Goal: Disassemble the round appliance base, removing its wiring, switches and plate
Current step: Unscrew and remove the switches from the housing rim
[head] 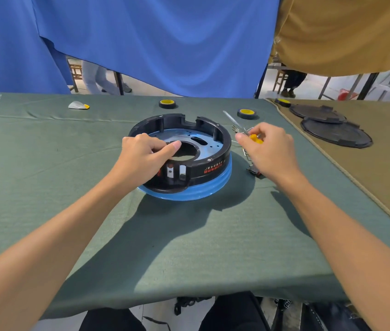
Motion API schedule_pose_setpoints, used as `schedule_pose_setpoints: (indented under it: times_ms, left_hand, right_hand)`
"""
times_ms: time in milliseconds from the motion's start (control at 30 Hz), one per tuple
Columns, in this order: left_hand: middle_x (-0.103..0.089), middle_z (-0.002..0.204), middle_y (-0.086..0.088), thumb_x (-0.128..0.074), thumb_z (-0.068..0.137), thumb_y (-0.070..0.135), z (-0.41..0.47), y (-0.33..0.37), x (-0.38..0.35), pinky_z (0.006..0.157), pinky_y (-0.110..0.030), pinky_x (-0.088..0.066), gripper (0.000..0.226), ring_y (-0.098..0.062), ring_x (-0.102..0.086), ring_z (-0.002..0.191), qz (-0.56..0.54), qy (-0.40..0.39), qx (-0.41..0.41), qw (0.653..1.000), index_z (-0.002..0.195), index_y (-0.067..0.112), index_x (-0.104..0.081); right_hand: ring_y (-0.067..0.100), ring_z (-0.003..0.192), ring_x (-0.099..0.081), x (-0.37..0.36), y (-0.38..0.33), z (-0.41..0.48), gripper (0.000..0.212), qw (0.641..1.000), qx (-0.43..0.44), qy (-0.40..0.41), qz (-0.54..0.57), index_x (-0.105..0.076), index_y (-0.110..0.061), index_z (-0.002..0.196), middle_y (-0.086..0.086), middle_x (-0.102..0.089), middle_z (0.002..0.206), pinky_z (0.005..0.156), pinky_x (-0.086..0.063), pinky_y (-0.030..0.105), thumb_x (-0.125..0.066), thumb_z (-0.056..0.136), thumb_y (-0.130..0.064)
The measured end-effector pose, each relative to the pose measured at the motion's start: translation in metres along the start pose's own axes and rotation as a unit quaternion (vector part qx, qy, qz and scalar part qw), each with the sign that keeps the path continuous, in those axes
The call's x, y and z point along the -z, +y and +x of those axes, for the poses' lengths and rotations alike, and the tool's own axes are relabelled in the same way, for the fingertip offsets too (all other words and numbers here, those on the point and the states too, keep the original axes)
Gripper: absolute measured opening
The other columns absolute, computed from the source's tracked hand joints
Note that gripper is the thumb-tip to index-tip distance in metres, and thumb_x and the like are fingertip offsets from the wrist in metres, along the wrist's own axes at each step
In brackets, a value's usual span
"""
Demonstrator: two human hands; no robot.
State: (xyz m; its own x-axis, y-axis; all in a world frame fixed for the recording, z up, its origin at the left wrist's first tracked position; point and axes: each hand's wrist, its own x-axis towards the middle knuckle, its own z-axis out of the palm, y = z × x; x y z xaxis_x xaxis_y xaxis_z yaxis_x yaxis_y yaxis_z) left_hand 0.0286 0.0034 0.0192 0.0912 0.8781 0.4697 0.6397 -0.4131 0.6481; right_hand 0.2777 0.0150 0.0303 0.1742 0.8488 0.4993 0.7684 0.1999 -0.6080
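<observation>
The round appliance base [213,168], a black plastic ring on a blue-filmed rim, lies bottom-up in the middle of the green cloth. Inside it sits a shiny metal plate [209,144] with a large round hole. My left hand [141,156] grips the near-left wall of the ring, thumb reaching in over the plate. To the right of the base, my right hand [268,149] holds a screwdriver with a yellow handle [256,137], its shaft pointing up and away. Loose wiring with a small switch [255,172] lies on the cloth under that hand.
Two tape rolls [167,104] [246,113] lie behind the base, and a third [282,102] sits on the tan cloth. Two black round covers [335,133] rest at right. A small grey and yellow object [78,105] lies far left. Blue curtains hang behind the table.
</observation>
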Motion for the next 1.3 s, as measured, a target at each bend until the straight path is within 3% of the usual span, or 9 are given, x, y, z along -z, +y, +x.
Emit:
schedule_pose_setpoints:
  times_ms: [167,300,367,500,567,700,833,1033,1300]
  left_hand:
    - [-0.055,0.059,-0.017,-0.056,0.085,0.045,-0.004,-0.013,0.013,0.086,-0.043,-0.038,0.045,-0.018,-0.051,0.077,-0.048,0.025,0.006,0.999,0.053,0.015,-0.064]
    - [-0.064,0.060,-0.001,-0.057,0.082,0.044,-0.006,-0.027,0.028,0.065,-0.020,-0.042,0.028,-0.009,-0.060,0.066,-0.127,0.040,0.019,0.991,0.062,0.030,-0.071]
    - [-0.069,0.067,0.001,-0.060,0.079,0.039,-0.006,-0.034,0.033,0.059,-0.020,-0.043,0.020,-0.014,-0.062,0.058,-0.161,0.046,0.031,0.985,0.067,0.030,-0.072]
    - [-0.067,0.109,0.017,-0.064,0.082,0.029,-0.007,-0.059,0.037,0.092,-0.024,-0.040,0.012,-0.005,-0.051,0.113,-0.106,0.094,0.058,0.988,0.088,0.035,-0.072]
    - [-0.060,0.123,0.012,-0.068,0.082,0.028,-0.006,-0.067,0.040,0.097,-0.027,-0.039,0.016,-0.009,-0.046,0.123,-0.109,0.120,0.106,0.981,0.099,0.029,-0.069]
    - [-0.071,0.099,0.002,-0.078,0.075,0.034,0.001,-0.065,0.046,0.075,-0.029,-0.054,0.037,-0.013,-0.067,0.090,-0.183,0.126,0.226,0.949,0.107,0.019,-0.065]
    - [-0.072,0.068,0.001,-0.075,0.081,0.026,0.008,-0.057,0.051,0.048,-0.020,-0.050,0.018,-0.009,-0.065,0.053,-0.257,0.061,0.276,0.924,0.093,0.012,-0.075]
    - [-0.075,0.081,-0.008,-0.068,0.087,0.022,0.014,-0.055,0.045,0.065,-0.034,-0.059,0.012,-0.020,-0.071,0.072,-0.284,0.036,0.283,0.915,0.093,0.016,-0.076]
    - [-0.075,0.088,-0.010,-0.054,0.097,0.030,0.022,-0.055,0.032,0.068,-0.026,-0.057,0.028,-0.017,-0.070,0.076,-0.319,-0.086,0.192,0.924,0.088,0.017,-0.078]
  right_hand:
    - [0.024,0.079,-0.060,-0.018,-0.019,-0.010,0.018,0.992,0.111,-0.011,-0.060,-0.069,-0.025,0.086,-0.003,-0.065,0.076,0.066,-0.048,0.033,-0.062,0.087,-0.041]
    - [0.021,0.082,-0.058,-0.028,-0.034,-0.023,0.020,0.983,0.162,-0.036,-0.074,-0.071,-0.029,0.093,-0.006,-0.057,0.095,0.071,-0.048,0.034,-0.055,0.090,-0.040]
    - [0.024,0.084,-0.059,-0.028,-0.043,-0.028,0.023,0.977,0.175,-0.065,-0.101,-0.070,-0.029,0.095,-0.006,-0.054,0.099,0.073,-0.048,0.036,-0.050,0.092,-0.041]
    - [0.033,0.081,-0.059,-0.024,-0.069,-0.043,0.030,0.961,0.210,-0.080,-0.164,-0.065,-0.018,0.089,0.002,-0.057,0.083,0.068,-0.049,0.038,-0.045,0.093,-0.039]
    - [0.034,0.079,-0.060,-0.025,-0.082,-0.056,0.030,0.955,0.219,-0.094,-0.177,-0.063,-0.015,0.088,0.004,-0.056,0.081,0.069,-0.051,0.041,-0.044,0.095,-0.037]
    - [0.028,0.072,-0.057,-0.019,-0.103,-0.067,0.030,0.947,0.229,-0.172,-0.146,-0.065,-0.016,0.085,0.003,-0.060,0.074,0.066,-0.049,0.036,-0.046,0.094,-0.038]
    - [0.014,0.069,-0.051,-0.012,-0.118,-0.055,0.026,0.929,0.213,-0.294,-0.075,-0.066,-0.022,0.081,-0.007,-0.058,0.068,0.063,-0.042,0.034,-0.054,0.091,-0.043]
    - [0.004,0.063,-0.055,-0.027,-0.113,-0.022,0.020,0.932,0.166,-0.322,-0.009,-0.066,-0.025,0.085,-0.006,-0.064,0.066,0.061,-0.044,0.024,-0.055,0.094,-0.039]
    - [-0.010,0.058,-0.047,-0.048,-0.100,-0.012,0.014,0.912,0.203,-0.353,-0.049,-0.070,-0.033,0.093,-0.022,-0.047,0.055,0.056,-0.029,0.012,-0.057,0.094,-0.037]
